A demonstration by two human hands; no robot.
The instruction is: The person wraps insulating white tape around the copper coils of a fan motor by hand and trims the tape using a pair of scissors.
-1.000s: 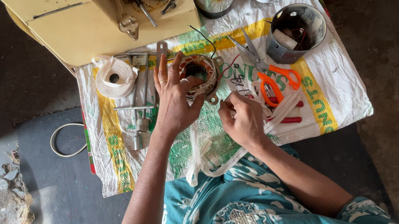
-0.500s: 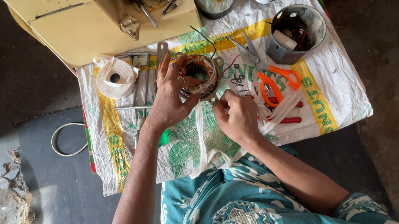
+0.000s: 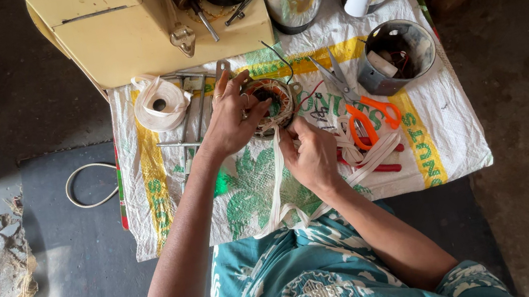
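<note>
From the head view, my left hand (image 3: 229,120) has its fingers spread and curled over the near side of the round motor stator (image 3: 271,102), steadying it where it sits on the printed woven sack (image 3: 244,195) that covers the surface. My right hand (image 3: 312,156) sits just below and to the right of the stator, fingers pressed together, pinching the white cotton tape (image 3: 278,189) (the exact pinch point is hidden behind my knuckles). The tape runs from those fingers down toward my lap and loops back to the right.

Beyond my right fingers lie the orange-handled scissors (image 3: 368,118), and past them a steel cup (image 3: 398,54) of odds and ends. Left of my left fingers sits a roll of white tape (image 3: 159,103), with thin metal tools (image 3: 192,121) between it and my hand.

What worries me: the copper windings look fine and closely packed, so a hard pull on the tape could nick or shift a wire. The loose tape lies near the scissors and could snag on them. If my left fingers slacken, the stator could roll on the sack.
</note>
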